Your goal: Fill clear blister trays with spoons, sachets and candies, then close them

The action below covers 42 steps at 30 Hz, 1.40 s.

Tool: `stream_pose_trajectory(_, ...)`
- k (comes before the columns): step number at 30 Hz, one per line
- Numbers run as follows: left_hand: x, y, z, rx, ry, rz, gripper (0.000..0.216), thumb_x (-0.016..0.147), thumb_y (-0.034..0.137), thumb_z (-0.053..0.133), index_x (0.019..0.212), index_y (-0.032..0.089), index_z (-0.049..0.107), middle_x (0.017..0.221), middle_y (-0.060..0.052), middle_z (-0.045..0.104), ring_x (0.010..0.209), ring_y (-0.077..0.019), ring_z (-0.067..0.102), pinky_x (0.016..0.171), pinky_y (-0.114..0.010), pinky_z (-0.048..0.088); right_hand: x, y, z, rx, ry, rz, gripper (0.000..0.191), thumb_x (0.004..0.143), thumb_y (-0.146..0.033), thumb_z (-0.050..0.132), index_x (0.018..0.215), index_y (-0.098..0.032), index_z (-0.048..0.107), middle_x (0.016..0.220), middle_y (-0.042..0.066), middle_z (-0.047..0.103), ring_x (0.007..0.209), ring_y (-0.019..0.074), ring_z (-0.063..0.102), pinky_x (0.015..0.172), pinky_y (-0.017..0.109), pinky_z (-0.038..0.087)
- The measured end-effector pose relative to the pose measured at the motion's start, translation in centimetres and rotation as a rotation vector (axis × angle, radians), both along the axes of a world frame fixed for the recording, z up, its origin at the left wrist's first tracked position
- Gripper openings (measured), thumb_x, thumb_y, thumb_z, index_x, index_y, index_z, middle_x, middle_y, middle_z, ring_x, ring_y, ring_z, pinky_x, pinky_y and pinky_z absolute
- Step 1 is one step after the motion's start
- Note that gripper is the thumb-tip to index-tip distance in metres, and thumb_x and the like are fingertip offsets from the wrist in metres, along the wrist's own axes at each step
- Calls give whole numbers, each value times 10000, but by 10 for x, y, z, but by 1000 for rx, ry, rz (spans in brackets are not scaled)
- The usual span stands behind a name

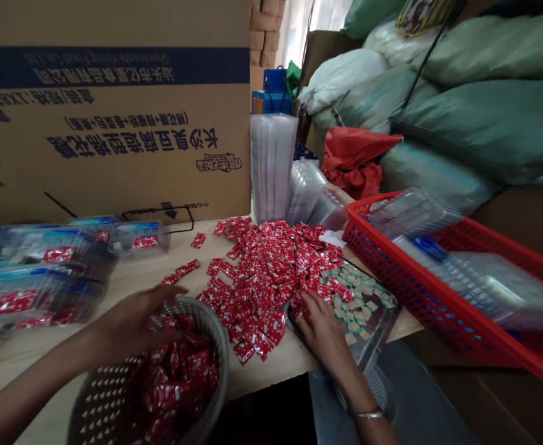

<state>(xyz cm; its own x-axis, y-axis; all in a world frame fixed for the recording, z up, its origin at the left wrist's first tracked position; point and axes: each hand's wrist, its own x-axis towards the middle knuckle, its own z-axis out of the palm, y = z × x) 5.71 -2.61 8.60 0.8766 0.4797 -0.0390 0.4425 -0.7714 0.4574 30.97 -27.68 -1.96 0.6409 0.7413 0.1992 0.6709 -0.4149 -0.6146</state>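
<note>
My left hand (134,324) is at the rim of a grey plastic basket (222,358), which holds many small red packets (178,377). Motion smears its fingers, so I cannot tell whether they grip anything. Toward the right side of the table, my right hand (322,327) lies with fingers apart on the near edge of a heap of red packets (266,266). Its fingertips touch packets beside a metal tray (385,334). Small pale green-and-cream pieces (357,300) lie scattered in that tray, with some red packets over its left part.
A big cardboard box (113,136) stands at the back left. In front of it are filled clear plastic boxes (34,290). Stacked clear trays (273,167) rise behind the heap. A red basket (391,253) with plastic trays is at the right, below piled sacks (484,123).
</note>
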Motion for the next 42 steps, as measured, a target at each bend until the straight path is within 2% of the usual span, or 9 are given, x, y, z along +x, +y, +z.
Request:
stream_pose_trajectory(3,73,7,3,-109,230,-220,816,569,390,736,1323,232,468,1379,-90,490,1232,-306,481,1019,-404,385,20,-13,-35,-117,-25,-41,524,792,-218,475,1309,-134,465,1213,151,560,1152,298,491,986,475,403)
stream_pose_trajectory(6,135,4,-21,-222,359,-376,1182,401,388,824,1430,187,279,1525,-157,218,1360,-367,275,1074,-430,306,20,-11,-46,-112,10,-37,478,789,-201,440,1252,-111,518,1123,154,607,1054,277,557,941,424,434)
stream_pose_trajectory(11,182,29,-65,-199,270,-306,1370,321,434,845,1455,90,157,1527,-244,100,1379,-424,162,1097,-462,244,33,2,-37,80,193,-28,325,809,-266,452,1067,-154,615,1050,123,661,969,253,613,857,388,481)
stream_pose_trajectory(16,204,66,-82,-327,212,-226,1376,340,493,838,1459,130,124,1457,-207,343,1344,-398,288,1075,-427,307,103,43,-12,245,125,-74,400,815,-410,500,1101,-144,589,1071,122,640,999,249,594,891,393,460)
stream_pose_trajectory(20,221,49,-90,-450,199,-152,1367,374,523,831,1460,147,90,1484,-210,289,1360,-396,252,1095,-441,277,143,94,1,-87,26,-122,724,732,-494,616,1314,-99,445,1301,186,497,1222,303,451,1006,438,358)
stream_pose_trajectory(25,240,20,-109,-409,23,-57,1410,295,313,869,1455,121,91,1505,-237,198,1375,-440,156,1099,-502,255,103,145,-3,-210,-98,35,628,812,-488,544,1328,-140,457,1283,165,534,1192,286,479,988,413,356)
stream_pose_trajectory(33,245,24,-121,-656,-348,-164,1003,486,52,665,1399,168,265,1350,-121,472,1207,-290,469,1042,-402,379,67,164,1,-5,-13,-101,387,834,-312,473,1163,-155,605,1136,112,654,1071,247,576,951,382,406)
stream_pose_trajectory(38,247,19,-109,-621,-444,-202,884,483,22,594,1333,107,365,1309,-134,495,1190,-291,476,1046,-409,380,67,164,6,116,49,-124,433,841,-323,419,1181,-118,592,1124,113,667,1005,230,620,892,351,465)
stream_pose_trajectory(42,236,13,-74,-479,-509,-275,844,499,36,578,1320,120,399,1313,-118,497,1205,-292,465,1075,-422,347,58,161,24,349,130,-113,442,828,-384,417,1149,-144,605,1113,108,673,995,232,624,896,370,474)
